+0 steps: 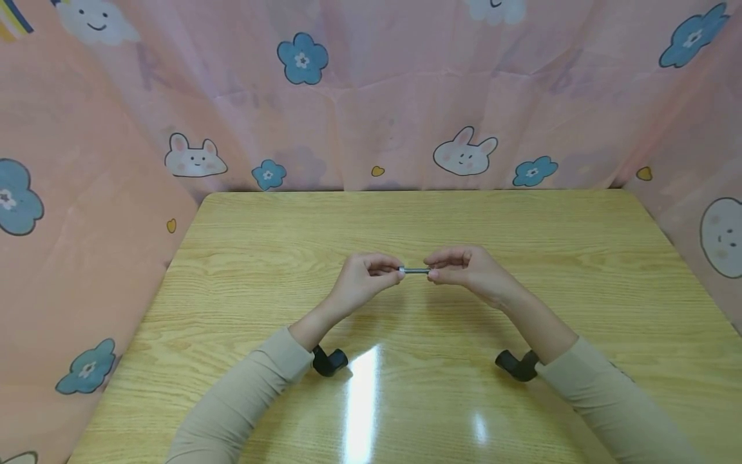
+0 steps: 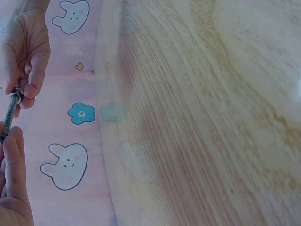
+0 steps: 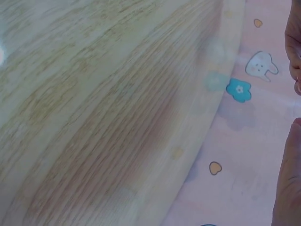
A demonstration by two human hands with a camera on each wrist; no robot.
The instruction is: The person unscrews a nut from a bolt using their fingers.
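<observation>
A threaded metal bolt (image 1: 416, 270) lies level between the two hands, above the table. My left hand (image 1: 362, 283) pinches its left end, where a wider silver part shows, between thumb and fingers. At the other end my right hand (image 1: 475, 276) holds it with thumb and fingertips. In the left wrist view a hex nut (image 2: 18, 93) sits on the bolt's thread by the right hand's (image 2: 29, 56) fingers. The left hand (image 2: 14, 174) grips the lower end there. The right wrist view catches only the edges of both hands; the bolt is out of sight.
Beneath the hands spreads a wood-grain table (image 1: 261, 238) with bright glare near its front. A pink patterned curtain (image 1: 371, 103) hangs behind and along both sides. Black curved wrist pieces (image 1: 330, 363) stick out below each sleeve.
</observation>
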